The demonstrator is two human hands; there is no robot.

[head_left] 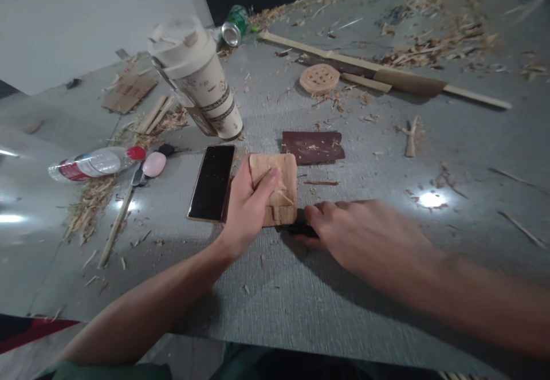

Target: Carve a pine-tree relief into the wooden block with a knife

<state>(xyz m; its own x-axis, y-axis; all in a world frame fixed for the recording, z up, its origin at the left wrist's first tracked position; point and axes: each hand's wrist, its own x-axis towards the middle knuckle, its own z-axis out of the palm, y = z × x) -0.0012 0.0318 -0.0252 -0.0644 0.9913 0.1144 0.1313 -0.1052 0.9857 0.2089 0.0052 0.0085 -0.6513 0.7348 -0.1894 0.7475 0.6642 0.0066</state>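
Note:
A small square wooden block point(287, 180) with rounded corners and a raised carved shape is gripped by my left hand point(249, 199), the thumb lying across its face. Close to its lower right corner, my right hand point(344, 225) is wrapped round a black-handled tool point(303, 223). The tool's tip is hidden at the block's edge, so its kind does not show. Just behind the block lies a dark red curled sheet point(315, 147) like sandpaper, dusted with shavings. A black phone point(212, 182) rests flat to the left of my left hand.
A tall patterned cup point(215, 93) with a lid stands behind the phone. Farther left are a plastic bottle point(98, 163) on its side and a pink oval object point(154, 164). Behind are a pierced wooden disc point(319, 78), a long wooden strip point(356, 62), a green can point(237, 24) and scattered shavings.

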